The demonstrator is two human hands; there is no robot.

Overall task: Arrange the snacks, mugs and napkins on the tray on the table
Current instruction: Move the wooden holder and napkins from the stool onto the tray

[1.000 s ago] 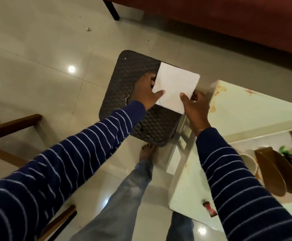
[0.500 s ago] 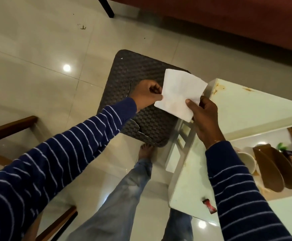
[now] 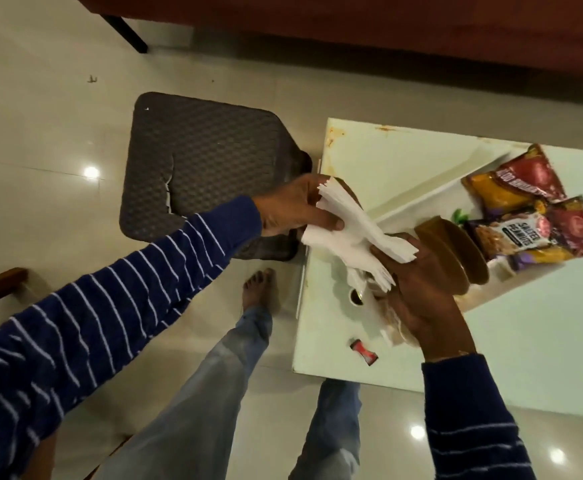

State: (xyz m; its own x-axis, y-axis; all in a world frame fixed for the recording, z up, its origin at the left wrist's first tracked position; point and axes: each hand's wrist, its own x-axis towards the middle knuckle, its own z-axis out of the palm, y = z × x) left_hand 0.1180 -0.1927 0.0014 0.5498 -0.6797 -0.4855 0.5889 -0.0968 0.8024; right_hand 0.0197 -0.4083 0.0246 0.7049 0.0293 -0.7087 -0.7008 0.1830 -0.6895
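Both hands have a grip clamped on the napkins (image 3: 349,233): the left hand (image 3: 293,209) pinches the stack's upper-left end with its thumb across the paper, and the right hand (image 3: 425,289) supports the lower-right end from beneath, fingers under the sheets. Half a second ago the paper was a single flat, folded square held over the dark woven stool (image 3: 207,168); now it is fanned into a loose, white, ragged-edged sheaf, tilted, and it has come across over the left end of the desk (image 3: 543,358), just beside the tray (image 3: 421,188). The view has swung too, bringing more of the tray into sight. On the tray, to the right of the napkins, stand brown mugs (image 3: 456,251), and beyond them lie the snack packets (image 3: 532,220), one marked salted peanuts. A small red wrapper (image 3: 364,354) lies on the desk below the napkins. Both forearms, in navy striped sleeves, reach forward, the left one stretched long across the floor.
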